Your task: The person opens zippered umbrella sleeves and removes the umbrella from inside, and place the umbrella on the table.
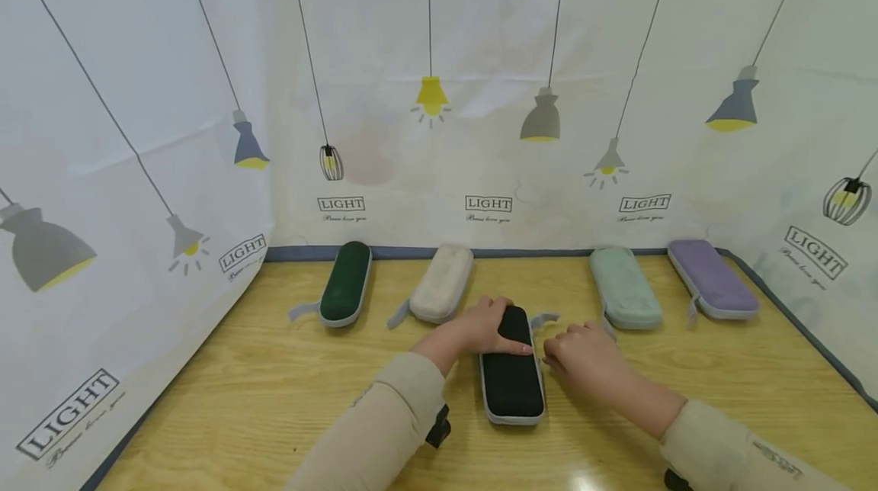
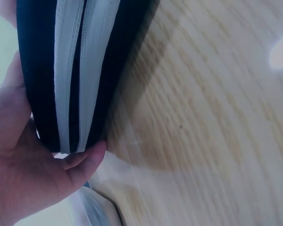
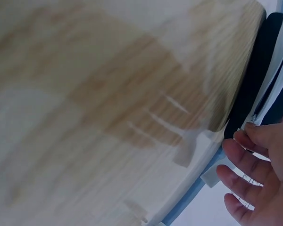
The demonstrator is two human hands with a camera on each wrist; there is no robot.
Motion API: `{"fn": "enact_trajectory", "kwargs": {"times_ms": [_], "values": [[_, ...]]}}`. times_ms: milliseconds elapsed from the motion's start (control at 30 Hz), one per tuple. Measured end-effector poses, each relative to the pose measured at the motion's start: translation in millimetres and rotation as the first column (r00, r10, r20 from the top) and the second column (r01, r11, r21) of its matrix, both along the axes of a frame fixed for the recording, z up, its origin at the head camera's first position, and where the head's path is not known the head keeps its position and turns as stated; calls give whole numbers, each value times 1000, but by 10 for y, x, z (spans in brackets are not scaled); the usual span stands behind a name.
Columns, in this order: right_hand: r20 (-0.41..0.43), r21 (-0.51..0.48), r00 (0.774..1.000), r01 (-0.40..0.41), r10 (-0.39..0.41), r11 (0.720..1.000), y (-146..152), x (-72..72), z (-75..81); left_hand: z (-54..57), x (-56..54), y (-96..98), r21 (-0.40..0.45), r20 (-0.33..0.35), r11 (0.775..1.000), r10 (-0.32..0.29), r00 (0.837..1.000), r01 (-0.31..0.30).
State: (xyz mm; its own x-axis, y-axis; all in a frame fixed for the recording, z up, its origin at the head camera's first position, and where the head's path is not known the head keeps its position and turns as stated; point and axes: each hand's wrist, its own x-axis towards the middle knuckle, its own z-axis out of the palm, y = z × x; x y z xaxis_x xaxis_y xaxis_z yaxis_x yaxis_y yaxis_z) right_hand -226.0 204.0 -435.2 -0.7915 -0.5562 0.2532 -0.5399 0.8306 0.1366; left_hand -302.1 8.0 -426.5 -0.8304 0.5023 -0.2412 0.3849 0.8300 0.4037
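Observation:
A black zip case [image 1: 513, 388] with pale grey zip tape lies lengthwise on the wooden table. My left hand [image 1: 483, 327] grips its far half, thumb across the lid; the left wrist view shows fingers [image 2: 90, 162] curled round one end. Along the case's right side, my right hand [image 1: 586, 357] pinches the small zipper pull [image 3: 253, 118] between thumb and forefinger, other fingers spread loosely. A dark gap runs between the two zip tapes [image 3: 272, 77] beyond the pull. From the far right of the case sticks a grey fabric tab [image 1: 546, 319].
Along the back stand a dark green case [image 1: 346, 284], a cream case [image 1: 442, 284], a mint case [image 1: 626, 289] and a purple case [image 1: 713, 279], each with a grey or matching strap. A lamp-printed cloth [image 1: 384, 33] walls the wooden table [image 1: 274, 399] at the back and sides.

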Motion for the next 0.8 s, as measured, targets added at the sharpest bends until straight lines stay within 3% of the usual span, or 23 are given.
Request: {"fn": "enact_trajectory", "kwargs": {"times_ms": [400, 633, 800], "values": [[-13, 3, 999, 33, -33, 999, 1, -161, 7, -36, 8, 2, -4, 0, 1000, -26, 1000, 26], [-3, 25, 999, 33, -33, 999, 12, -184, 19, -12, 48, -9, 21, 2, 999, -51, 999, 51], [-7, 18, 999, 34, -34, 999, 6, -181, 27, -43, 41, -25, 63, 4, 997, -32, 999, 32]]}}
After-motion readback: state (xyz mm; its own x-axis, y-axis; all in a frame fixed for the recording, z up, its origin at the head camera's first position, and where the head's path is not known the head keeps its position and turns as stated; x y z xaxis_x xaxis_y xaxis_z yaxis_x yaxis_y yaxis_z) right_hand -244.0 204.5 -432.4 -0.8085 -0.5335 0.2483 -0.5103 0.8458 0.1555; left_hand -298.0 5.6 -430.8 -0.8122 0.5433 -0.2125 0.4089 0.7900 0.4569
